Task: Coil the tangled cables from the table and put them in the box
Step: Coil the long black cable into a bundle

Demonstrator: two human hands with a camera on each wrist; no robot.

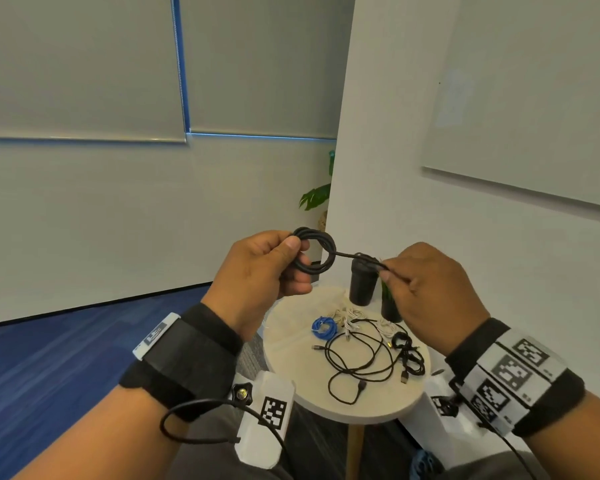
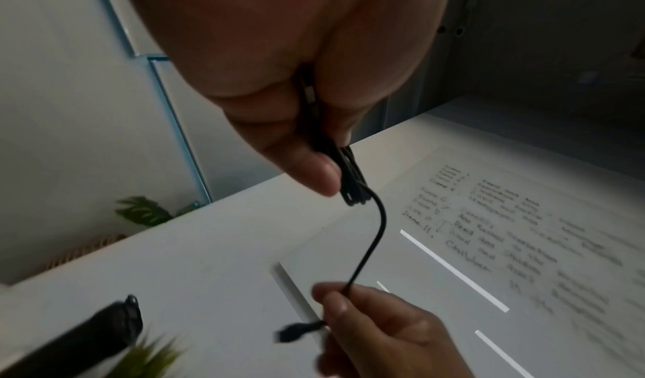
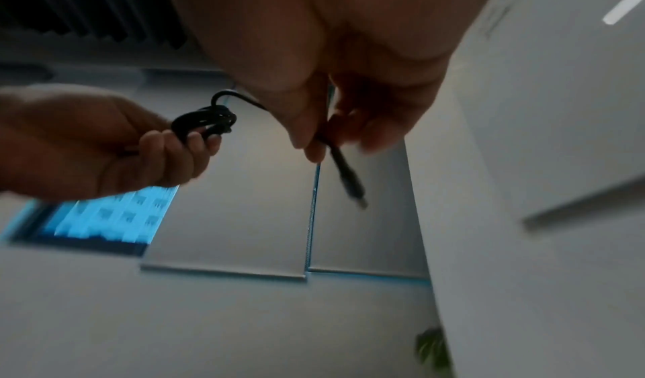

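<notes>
We hold the black cable (image 1: 314, 250) above the desk (image 1: 291, 344): our left hand (image 1: 257, 271) grips the wound loops, our right hand (image 1: 430, 285) pinches the free tail near its plug (image 3: 351, 184). It looks light, limp and springy, so we judge the loops need steady pinching where the strands cross. More cables (image 1: 364, 355) lie loose on the desk; no box shows.

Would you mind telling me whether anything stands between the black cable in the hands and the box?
That cannot be judged: no box shows in any view. The left hand holds the coiled black cable, and the right hand pinches its free end.
</notes>
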